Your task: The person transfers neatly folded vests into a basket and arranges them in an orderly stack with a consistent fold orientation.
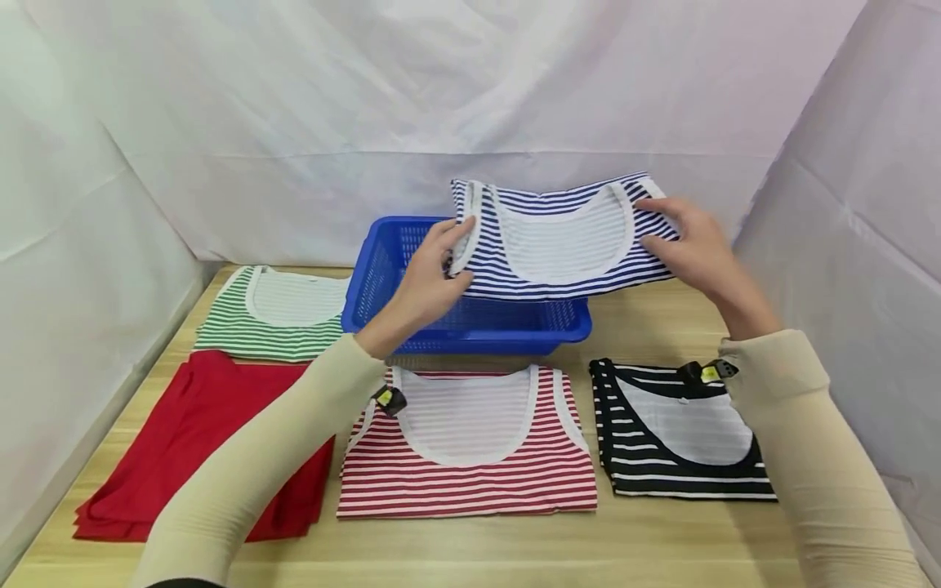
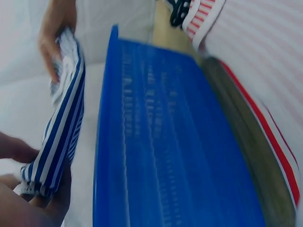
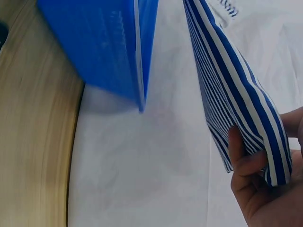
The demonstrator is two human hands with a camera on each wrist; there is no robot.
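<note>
A folded blue-and-white striped tank top (image 1: 566, 245) with white neck trim is held up by both hands over the blue plastic basket (image 1: 478, 336). My left hand (image 1: 434, 273) grips its left end, thumb on one face and fingers on the other. At the opposite end my right hand (image 1: 694, 245) pinches the fabric; in the right wrist view its fingers (image 3: 244, 165) curl under the striped edge. Seen from the left wrist, the folded top (image 2: 64, 127) stands edge-on beside the basket (image 2: 156, 132), above its rim.
On the wooden table (image 1: 470, 555) lie a green striped top (image 1: 294, 335) at back left, red folded garments (image 1: 213, 425) in front of it, a red striped top (image 1: 470, 490) at centre and a black striped top (image 1: 662, 474) at right. White cloth walls (image 1: 470, 82) enclose the table.
</note>
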